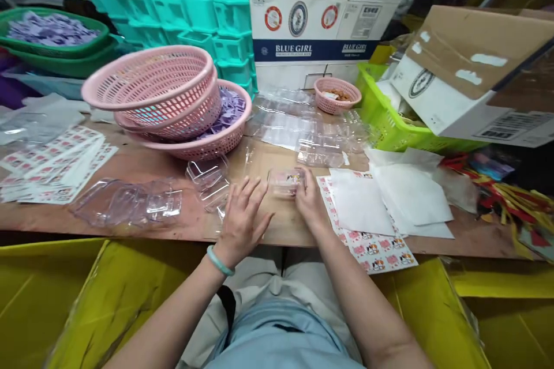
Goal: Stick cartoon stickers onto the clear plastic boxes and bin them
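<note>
Between the left hand (240, 219) and the right hand (309, 199), a bare strip of worktop (283, 225) runs to the front edge. Beyond the clear box (281, 183) in the right hand, a short gap ends at the clear trays (322, 150). Loose clear shells (210, 181) crowd the left hand, with stacked pink baskets (186, 106) rising behind. Rightward, flat sticker sheets (389, 253) and white paper (409, 190) leave passage above. Teal crates (199, 11) and white cartons (320, 17) wall off the back.
</note>
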{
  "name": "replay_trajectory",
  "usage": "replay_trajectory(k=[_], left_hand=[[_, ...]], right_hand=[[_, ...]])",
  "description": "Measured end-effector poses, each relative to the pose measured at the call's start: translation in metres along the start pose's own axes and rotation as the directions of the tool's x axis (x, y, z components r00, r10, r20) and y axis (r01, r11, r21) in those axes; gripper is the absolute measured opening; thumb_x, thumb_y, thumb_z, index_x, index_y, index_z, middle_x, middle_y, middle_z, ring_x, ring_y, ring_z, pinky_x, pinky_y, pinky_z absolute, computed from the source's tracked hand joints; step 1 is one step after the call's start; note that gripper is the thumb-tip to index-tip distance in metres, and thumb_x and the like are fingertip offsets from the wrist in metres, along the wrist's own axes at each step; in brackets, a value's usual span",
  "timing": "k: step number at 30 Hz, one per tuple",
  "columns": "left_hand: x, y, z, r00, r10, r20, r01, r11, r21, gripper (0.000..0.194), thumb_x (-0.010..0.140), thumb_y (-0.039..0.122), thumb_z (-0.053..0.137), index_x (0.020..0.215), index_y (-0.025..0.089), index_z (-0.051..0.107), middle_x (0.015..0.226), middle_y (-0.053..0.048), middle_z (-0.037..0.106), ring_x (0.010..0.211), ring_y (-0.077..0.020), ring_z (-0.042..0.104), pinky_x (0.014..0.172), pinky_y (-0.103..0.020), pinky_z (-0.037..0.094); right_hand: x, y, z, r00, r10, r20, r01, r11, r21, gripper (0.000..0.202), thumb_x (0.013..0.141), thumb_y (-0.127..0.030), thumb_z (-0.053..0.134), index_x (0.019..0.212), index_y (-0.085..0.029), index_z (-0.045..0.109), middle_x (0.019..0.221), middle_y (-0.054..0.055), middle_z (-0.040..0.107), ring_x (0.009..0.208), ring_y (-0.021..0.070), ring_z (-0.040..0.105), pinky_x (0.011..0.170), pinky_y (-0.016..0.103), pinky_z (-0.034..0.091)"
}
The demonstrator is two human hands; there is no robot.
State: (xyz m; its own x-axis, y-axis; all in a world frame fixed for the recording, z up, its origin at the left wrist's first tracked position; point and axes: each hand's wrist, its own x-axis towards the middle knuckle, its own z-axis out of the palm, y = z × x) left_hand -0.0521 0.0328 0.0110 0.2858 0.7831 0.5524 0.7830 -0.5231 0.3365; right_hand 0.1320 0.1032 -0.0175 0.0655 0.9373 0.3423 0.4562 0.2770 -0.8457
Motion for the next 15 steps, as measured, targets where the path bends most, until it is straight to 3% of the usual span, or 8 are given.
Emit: replay_trajectory(k=[2,3,5,8,10,11,13,15], left_hand=[[-0.014,-0.016,-0.006,0.999,-0.032,0.023,0.028,0.986,0.162,0.056,0.088,0.024,0.055,0.141,0.023,0.040,0.146,-0.015,0.045,0.141,-0.0346,0.029,0.113,-0.063,0.017],[-0.020,-0.023,-0.007,0.998,-0.051,0.040,0.041,0.976,0.212,0.051,0.089,0.022,0.053,0.138,0.023,0.044,0.146,-0.015,0.045,0.141,-0.0354,0.030,0.112,-0.065,0.015],[-0.030,-0.037,-0.002,0.996,-0.074,0.044,0.060,0.964,0.259,0.045,0.089,0.019,0.050,0.133,0.024,0.051,0.144,-0.014,0.048,0.140,-0.0360,0.032,0.111,-0.066,0.016],[-0.034,-0.051,0.010,0.998,-0.060,0.004,0.057,0.967,0.248,0.046,0.087,0.015,0.050,0.132,0.026,0.052,0.141,-0.013,0.051,0.138,-0.0347,0.036,0.111,-0.064,0.017],[-0.034,-0.056,0.015,0.999,-0.032,-0.015,0.035,0.974,0.225,0.047,0.087,0.013,0.050,0.132,0.026,0.052,0.140,-0.013,0.053,0.136,-0.0340,0.039,0.112,-0.064,0.017],[-0.033,-0.057,0.016,0.999,-0.020,-0.026,0.025,0.977,0.211,0.047,0.086,0.013,0.051,0.131,0.026,0.053,0.138,-0.013,0.054,0.135,-0.0341,0.041,0.112,-0.064,0.017],[-0.032,-0.056,0.014,0.998,-0.011,-0.060,0.021,0.985,0.170,0.046,0.085,0.013,0.054,0.130,0.025,0.054,0.136,-0.013,0.056,0.135,-0.0345,0.041,0.112,-0.065,0.017],[-0.028,-0.048,0.009,0.993,-0.001,-0.118,0.013,0.995,0.097,0.049,0.083,0.012,0.057,0.130,0.026,0.053,0.136,-0.014,0.056,0.137,-0.0342,0.038,0.113,-0.064,0.017]], right_hand=[[0.015,-0.001,0.027,0.995,-0.068,-0.066,0.062,0.993,-0.097,0.059,0.079,-0.002,0.036,0.136,-0.017,0.044,0.130,0.014,0.051,0.124,0.0230,0.049,0.106,0.043,0.040],[0.020,-0.002,0.039,0.993,-0.120,-0.024,0.115,0.982,-0.148,0.063,0.078,-0.001,0.037,0.139,-0.017,0.041,0.135,0.016,0.047,0.128,0.0240,0.045,0.108,0.044,0.038],[0.022,-0.007,0.058,0.958,-0.234,0.168,0.267,0.940,-0.211,0.070,0.077,-0.001,0.043,0.144,-0.019,0.034,0.144,0.017,0.038,0.137,0.0266,0.034,0.110,0.047,0.035],[0.013,-0.015,0.071,0.827,-0.325,0.459,0.449,0.873,-0.191,0.075,0.080,-0.008,0.050,0.149,-0.022,0.025,0.156,0.013,0.023,0.145,0.0278,0.020,0.113,0.049,0.031],[0.006,-0.019,0.068,0.771,-0.320,0.551,0.482,0.858,-0.175,0.074,0.082,-0.008,0.049,0.149,-0.025,0.023,0.158,0.010,0.019,0.145,0.0255,0.021,0.114,0.048,0.031],[0.003,-0.020,0.061,0.765,-0.320,0.559,0.487,0.855,-0.176,0.074,0.081,-0.007,0.047,0.149,-0.026,0.023,0.158,0.009,0.021,0.145,0.0242,0.023,0.114,0.047,0.031],[0.004,-0.017,0.040,0.831,-0.336,0.443,0.459,0.865,-0.204,0.072,0.081,-0.006,0.046,0.148,-0.025,0.027,0.153,0.010,0.032,0.142,0.0225,0.029,0.115,0.045,0.030],[0.013,-0.008,0.007,0.952,-0.300,0.067,0.307,0.920,-0.245,0.064,0.083,-0.012,0.049,0.144,-0.022,0.033,0.144,0.013,0.043,0.136,0.0233,0.037,0.114,0.046,0.030]])
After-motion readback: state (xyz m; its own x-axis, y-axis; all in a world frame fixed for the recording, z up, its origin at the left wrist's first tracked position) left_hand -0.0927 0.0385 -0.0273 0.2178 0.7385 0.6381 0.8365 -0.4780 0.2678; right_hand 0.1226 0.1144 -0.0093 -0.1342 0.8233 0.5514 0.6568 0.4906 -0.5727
